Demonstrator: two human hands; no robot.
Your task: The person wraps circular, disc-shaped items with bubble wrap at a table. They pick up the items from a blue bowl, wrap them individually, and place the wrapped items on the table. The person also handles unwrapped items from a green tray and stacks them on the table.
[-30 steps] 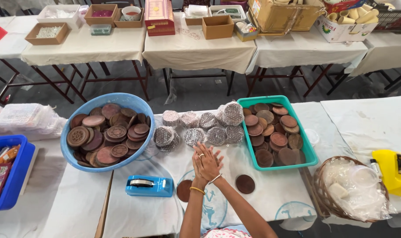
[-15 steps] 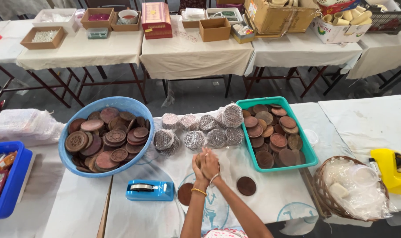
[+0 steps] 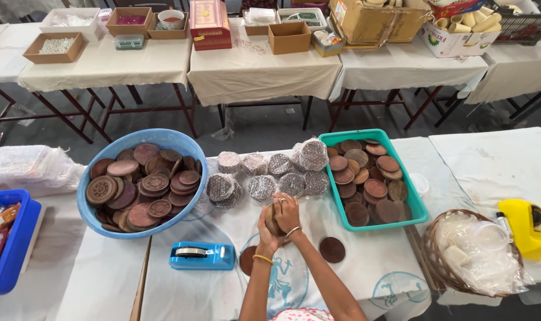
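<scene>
My left hand (image 3: 265, 235) and my right hand (image 3: 287, 211) are pressed together around a round brown wooden disc (image 3: 274, 221) above the white table. Two more brown discs lie flat on the cloth, one (image 3: 332, 249) right of my right forearm and one (image 3: 248, 260) partly hidden by my left wrist. Just beyond my hands stands a row of several discs wrapped in white foam net (image 3: 269, 176). A blue basin (image 3: 181, 145) of carved brown discs is to the left, a green tray (image 3: 415, 205) of discs to the right.
A blue tape dispenser (image 3: 201, 255) lies near my left arm. A yellow tape dispenser (image 3: 526, 227) and a wicker basket (image 3: 435, 261) of plastic bags sit at the right. A blue crate (image 3: 17, 244) is far left. Tables with boxes (image 3: 289, 37) stand across the aisle.
My hands stay clasped on the disc, turning it a little. The view has shifted slightly; the objects on the table have not moved.
</scene>
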